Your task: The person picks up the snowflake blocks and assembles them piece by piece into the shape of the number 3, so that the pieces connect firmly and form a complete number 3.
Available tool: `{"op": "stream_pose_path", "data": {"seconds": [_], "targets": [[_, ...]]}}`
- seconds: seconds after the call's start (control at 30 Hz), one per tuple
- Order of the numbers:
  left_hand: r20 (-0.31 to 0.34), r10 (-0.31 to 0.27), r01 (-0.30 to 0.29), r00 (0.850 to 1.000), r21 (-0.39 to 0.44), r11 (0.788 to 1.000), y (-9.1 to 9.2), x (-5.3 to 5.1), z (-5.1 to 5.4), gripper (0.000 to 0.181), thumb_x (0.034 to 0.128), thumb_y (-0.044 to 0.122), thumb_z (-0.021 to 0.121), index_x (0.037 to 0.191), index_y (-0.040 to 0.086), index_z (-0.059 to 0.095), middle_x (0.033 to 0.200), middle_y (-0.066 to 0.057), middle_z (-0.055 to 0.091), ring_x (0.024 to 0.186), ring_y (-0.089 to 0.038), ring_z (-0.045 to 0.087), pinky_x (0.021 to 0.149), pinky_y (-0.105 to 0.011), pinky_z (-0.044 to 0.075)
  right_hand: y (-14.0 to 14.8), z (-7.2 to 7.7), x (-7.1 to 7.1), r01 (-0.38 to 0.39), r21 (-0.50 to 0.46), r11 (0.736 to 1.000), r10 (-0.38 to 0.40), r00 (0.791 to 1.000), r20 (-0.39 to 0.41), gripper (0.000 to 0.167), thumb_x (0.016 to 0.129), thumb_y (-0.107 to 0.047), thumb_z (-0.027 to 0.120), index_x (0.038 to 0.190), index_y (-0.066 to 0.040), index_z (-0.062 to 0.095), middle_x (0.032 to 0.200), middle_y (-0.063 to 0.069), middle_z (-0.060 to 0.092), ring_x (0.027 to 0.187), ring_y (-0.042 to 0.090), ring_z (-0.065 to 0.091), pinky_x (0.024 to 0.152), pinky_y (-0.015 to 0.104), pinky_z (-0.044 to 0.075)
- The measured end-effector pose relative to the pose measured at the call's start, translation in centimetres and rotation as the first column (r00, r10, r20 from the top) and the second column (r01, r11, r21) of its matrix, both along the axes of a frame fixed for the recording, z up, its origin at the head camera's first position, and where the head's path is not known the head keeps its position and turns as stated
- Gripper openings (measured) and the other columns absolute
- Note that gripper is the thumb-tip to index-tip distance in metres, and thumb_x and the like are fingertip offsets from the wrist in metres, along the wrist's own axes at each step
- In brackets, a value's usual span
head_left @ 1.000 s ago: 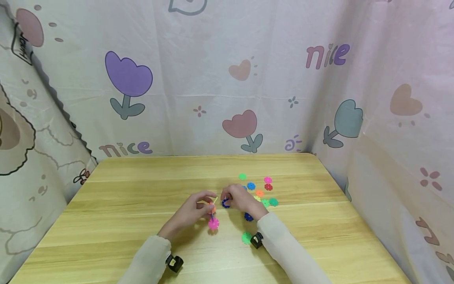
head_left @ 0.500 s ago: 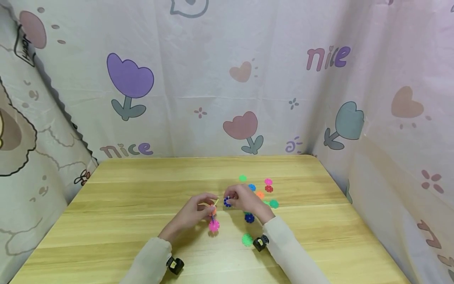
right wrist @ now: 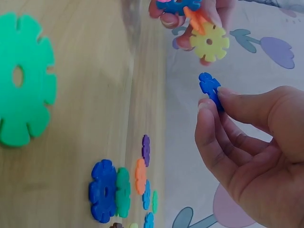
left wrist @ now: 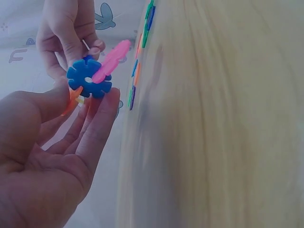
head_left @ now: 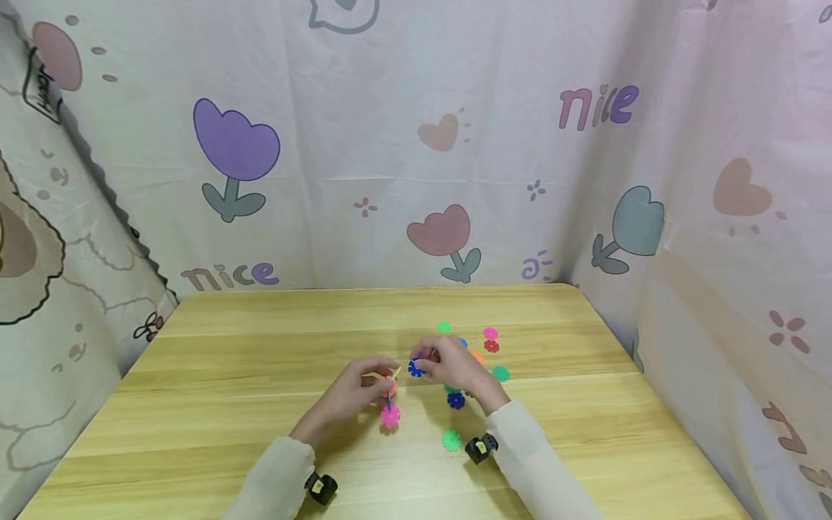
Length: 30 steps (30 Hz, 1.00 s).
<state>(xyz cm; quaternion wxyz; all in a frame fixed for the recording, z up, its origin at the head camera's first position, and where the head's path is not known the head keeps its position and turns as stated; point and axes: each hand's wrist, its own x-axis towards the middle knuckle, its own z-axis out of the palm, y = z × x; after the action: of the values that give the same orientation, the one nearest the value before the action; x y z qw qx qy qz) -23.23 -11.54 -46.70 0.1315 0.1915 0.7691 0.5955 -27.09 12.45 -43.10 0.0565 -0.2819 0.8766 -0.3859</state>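
Note:
My left hand (head_left: 351, 393) holds a joined cluster of notched, flower-shaped plastic discs above the table. In the left wrist view, the cluster's pink disc (left wrist: 112, 61) slots into a blue disc (left wrist: 78, 76), and an orange disc (left wrist: 71, 101) is joined to the blue one near the thumb. A yellow disc (right wrist: 209, 42) sticks out at the end facing my other hand, as the right wrist view shows. Between thumb and fingers my right hand (head_left: 453, 361) pinches a separate blue disc (right wrist: 209, 88). A small gap lies between that disc and the yellow one.
Loose discs lie on the wooden table (head_left: 227, 375), mostly around and beyond my right hand. Among them are a dark blue disc (head_left: 456, 400), a light green disc (head_left: 451, 440) nearer me, and a red disc (head_left: 491, 347). A patterned curtain (head_left: 357, 144) surrounds the table.
My right hand has shifted slightly to the right and turned, so more of the pinched blue disc's face shows. The left hand with its cluster stays almost still.

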Motion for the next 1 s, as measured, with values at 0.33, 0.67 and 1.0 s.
{"op": "stream_pose_path", "data": {"seconds": [0.33,0.67,1.0], "targets": [[0.011,0.013,-0.013,1.000,-0.023,1.000,0.23,0.17,-0.18,0.037,0.1032,0.013,0.063,0.137,-0.002,0.062,0.124,-0.028,0.066,0.090,-0.021,0.072,0.078,-0.035,0.064,-0.22,0.23,0.56,-0.033,-0.057,0.998,0.033,0.999,-0.004,0.016,0.103,-0.004,0.061,0.107,-0.007,0.076,0.087,0.006,0.073,0.073,0.028,0.070,0.059,0.020,0.055],[-0.007,-0.021,0.021,1.000,-0.064,0.998,0.36,0.13,-0.23,0.031,0.1014,0.014,0.066,0.130,0.003,0.069,0.124,-0.022,0.069,0.086,-0.019,0.068,0.075,-0.031,0.064,0.01,-0.07,0.53,-0.105,-0.017,0.994,0.103,0.989,-0.103,0.015,0.102,-0.004,0.062,0.105,-0.004,0.077,0.095,0.007,0.076,0.071,0.014,0.063,0.063,0.019,0.052],[-0.071,-0.091,0.082,0.993,-0.123,0.989,0.33,0.03,-0.37,0.030,0.1021,0.016,0.066,0.130,0.007,0.071,0.132,-0.020,0.068,0.083,-0.016,0.068,0.074,-0.030,0.062,0.35,-0.29,0.60,-0.156,-0.013,0.988,0.154,0.981,-0.114,0.015,0.101,-0.006,0.064,0.104,-0.004,0.079,0.098,0.007,0.079,0.075,0.011,0.065,0.069,0.019,0.054]]}}
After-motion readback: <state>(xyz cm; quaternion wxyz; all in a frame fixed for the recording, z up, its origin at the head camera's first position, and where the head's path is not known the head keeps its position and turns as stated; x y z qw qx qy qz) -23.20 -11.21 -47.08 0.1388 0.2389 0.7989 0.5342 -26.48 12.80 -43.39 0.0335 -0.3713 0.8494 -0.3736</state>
